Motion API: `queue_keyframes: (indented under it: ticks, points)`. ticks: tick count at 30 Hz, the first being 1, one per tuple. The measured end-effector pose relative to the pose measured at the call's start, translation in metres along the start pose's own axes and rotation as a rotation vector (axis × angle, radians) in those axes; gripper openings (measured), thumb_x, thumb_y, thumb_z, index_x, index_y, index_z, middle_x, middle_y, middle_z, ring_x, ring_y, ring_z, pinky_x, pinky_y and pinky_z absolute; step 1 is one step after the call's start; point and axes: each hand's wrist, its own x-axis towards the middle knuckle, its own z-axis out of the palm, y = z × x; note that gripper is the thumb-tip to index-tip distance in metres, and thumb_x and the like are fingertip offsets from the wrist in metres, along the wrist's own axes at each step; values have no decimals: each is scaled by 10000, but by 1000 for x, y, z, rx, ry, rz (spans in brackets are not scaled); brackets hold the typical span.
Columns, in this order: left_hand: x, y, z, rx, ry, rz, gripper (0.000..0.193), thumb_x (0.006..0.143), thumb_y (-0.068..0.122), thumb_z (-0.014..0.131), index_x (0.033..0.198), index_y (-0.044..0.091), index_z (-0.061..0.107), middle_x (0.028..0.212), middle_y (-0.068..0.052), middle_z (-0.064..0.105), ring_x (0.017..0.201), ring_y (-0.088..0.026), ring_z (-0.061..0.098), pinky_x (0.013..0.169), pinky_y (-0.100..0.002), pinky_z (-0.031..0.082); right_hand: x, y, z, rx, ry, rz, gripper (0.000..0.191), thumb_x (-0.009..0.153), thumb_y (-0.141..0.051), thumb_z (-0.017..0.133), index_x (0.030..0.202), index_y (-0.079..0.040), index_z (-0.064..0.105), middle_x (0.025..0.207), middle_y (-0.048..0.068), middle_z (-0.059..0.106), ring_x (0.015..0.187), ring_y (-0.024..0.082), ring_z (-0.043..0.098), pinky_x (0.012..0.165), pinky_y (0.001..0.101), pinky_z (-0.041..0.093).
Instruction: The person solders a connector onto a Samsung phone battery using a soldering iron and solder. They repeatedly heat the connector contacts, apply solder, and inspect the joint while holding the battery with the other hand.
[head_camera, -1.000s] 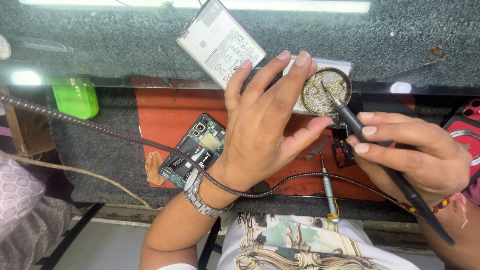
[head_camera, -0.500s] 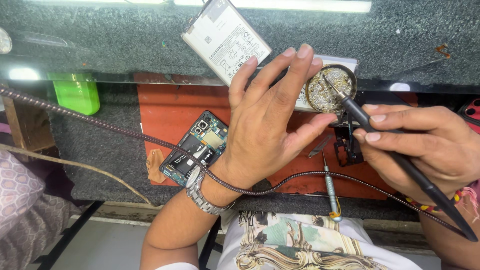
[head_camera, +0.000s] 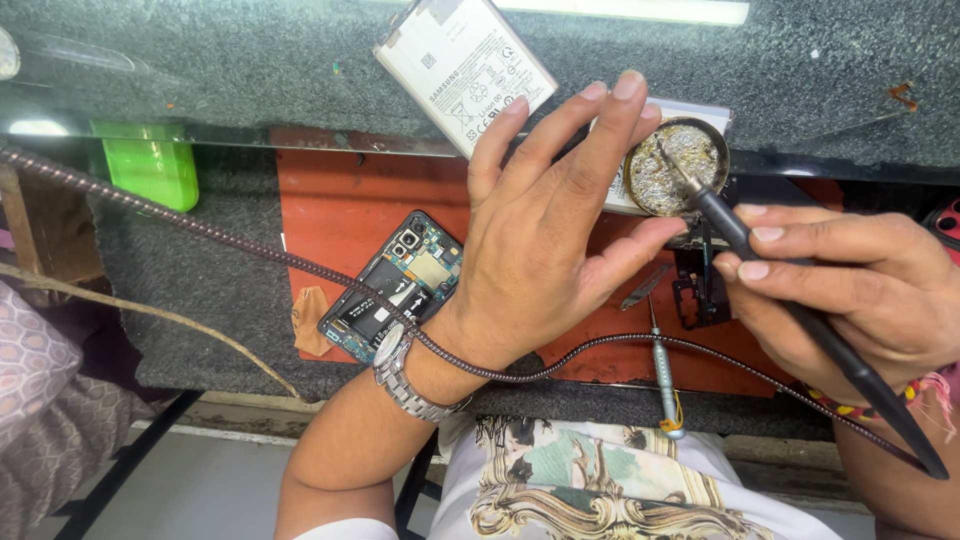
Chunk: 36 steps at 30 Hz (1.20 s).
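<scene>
**Two hands at a tin of tip cleaner**

Two hands are seen over the bench; the left hand (head_camera: 545, 245) is spread around a small round tin (head_camera: 676, 167), its fingertips and thumb steadying the rim, so the tin is grasped loosely rather than clenched; a metal watch (head_camera: 400, 365) is worn on that wrist. A black soldering iron (head_camera: 800, 310) is gripped pen-fashion by the right hand (head_camera: 850, 290), and its tip is pressed into the tin's brassy wool. A braided cord (head_camera: 200, 230) is draped across the left wrist. Beneath lies a red mat (head_camera: 340, 200), on which an opened phone (head_camera: 395, 285) rests; a white battery (head_camera: 465, 65) lies beyond; a green container (head_camera: 150, 165) stands far left; a screwdriver (head_camera: 665, 375) lies near the mat's front edge.
</scene>
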Motion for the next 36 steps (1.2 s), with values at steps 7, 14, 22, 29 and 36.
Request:
queue_keyframes:
  ticks: [7,14,22,29,36]
  points:
    - [1,-1,1,0,-1,3,851,985,360,858,1572,73,313,1448,15,653,1450,-193,479,1254,-428,228,3,4,-3,-7,-42,-46,252,781,117,830,959,39,670,1047,202,631,1045,337,720,905,345,633]
    - [0,0,0,-4,-2,-4,840,991,347,853,1576,75,315,1465,15,646,1439,-185,478,1258,-426,232,0,1,0,2,-12,28,241,795,116,825,962,27,675,1057,196,637,1066,342,729,935,363,638]
    - [0,0,-1,-4,2,4,853,989,348,857,1581,70,309,1473,16,639,1443,-185,474,1261,-428,232,4,-3,2,8,8,27,257,787,127,826,960,22,668,1037,191,625,1032,336,726,909,360,637]
    - [0,1,1,-9,3,-4,864,988,350,858,1581,64,299,1464,10,641,1442,-185,472,1258,-435,231,4,-3,3,20,36,24,256,784,132,822,949,32,653,1031,207,626,1029,348,727,892,354,640]
    - [0,-1,2,-13,0,-5,870,981,354,859,1574,58,295,1463,5,638,1469,-201,478,1256,-439,235,3,0,5,45,43,11,247,801,119,815,958,32,646,1039,199,620,1039,354,730,901,371,645]
